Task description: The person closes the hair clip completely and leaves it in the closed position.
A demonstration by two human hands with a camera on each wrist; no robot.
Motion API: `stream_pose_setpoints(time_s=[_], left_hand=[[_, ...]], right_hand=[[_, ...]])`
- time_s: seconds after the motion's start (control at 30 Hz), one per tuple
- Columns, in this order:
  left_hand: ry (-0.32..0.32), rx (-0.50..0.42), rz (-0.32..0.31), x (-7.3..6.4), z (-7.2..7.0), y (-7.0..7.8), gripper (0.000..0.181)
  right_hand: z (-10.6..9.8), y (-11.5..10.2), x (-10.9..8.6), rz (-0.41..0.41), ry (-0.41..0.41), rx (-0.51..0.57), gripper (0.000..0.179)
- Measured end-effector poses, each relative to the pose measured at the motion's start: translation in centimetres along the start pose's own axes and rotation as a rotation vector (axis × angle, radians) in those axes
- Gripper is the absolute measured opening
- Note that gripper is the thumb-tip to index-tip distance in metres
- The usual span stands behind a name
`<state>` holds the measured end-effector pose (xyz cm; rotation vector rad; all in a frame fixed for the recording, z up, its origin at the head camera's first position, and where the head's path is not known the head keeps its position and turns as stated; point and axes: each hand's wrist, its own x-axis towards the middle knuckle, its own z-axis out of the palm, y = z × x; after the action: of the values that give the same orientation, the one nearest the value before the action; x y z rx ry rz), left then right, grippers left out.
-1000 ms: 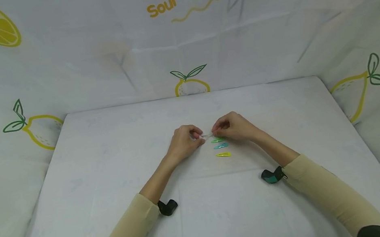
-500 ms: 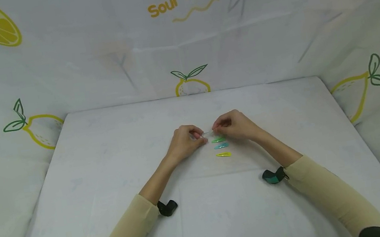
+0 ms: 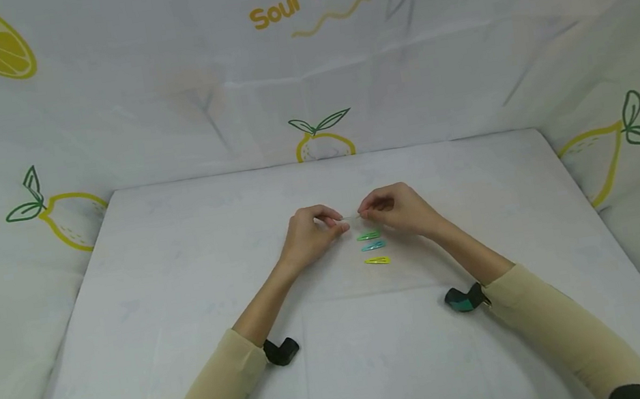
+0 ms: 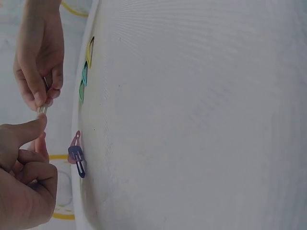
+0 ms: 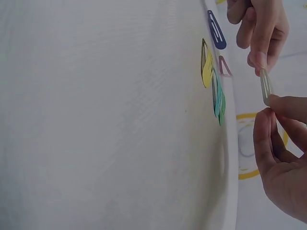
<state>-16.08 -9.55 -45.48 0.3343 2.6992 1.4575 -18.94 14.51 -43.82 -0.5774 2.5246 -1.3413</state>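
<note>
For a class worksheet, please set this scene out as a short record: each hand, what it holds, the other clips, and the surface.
Left hand: pinches one end of the pale clip
Right hand: pinches the other end
Row, far to near: green clip, light blue clip, yellow clip
Other clips, seen in wrist views: dark blue clip, pink clip
Surface: white table
</note>
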Motion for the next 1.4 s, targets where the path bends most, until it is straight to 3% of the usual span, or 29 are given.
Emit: stream_pose_setpoints(time_s=[1.0, 1.4], left_hand=[[0.018, -0.115, 0.073, -1.5, -1.2, 2.2, 0.015], [0.045, -0.151, 0.1, -1.8, -0.8, 2.8, 0.013]], right_hand=[[-0.5, -1.6, -1.5, -0.035, 0.044, 0.159, 0.017], [-0.4, -1.8, -1.9, -0.05, 0.081, 0.195, 0.014]])
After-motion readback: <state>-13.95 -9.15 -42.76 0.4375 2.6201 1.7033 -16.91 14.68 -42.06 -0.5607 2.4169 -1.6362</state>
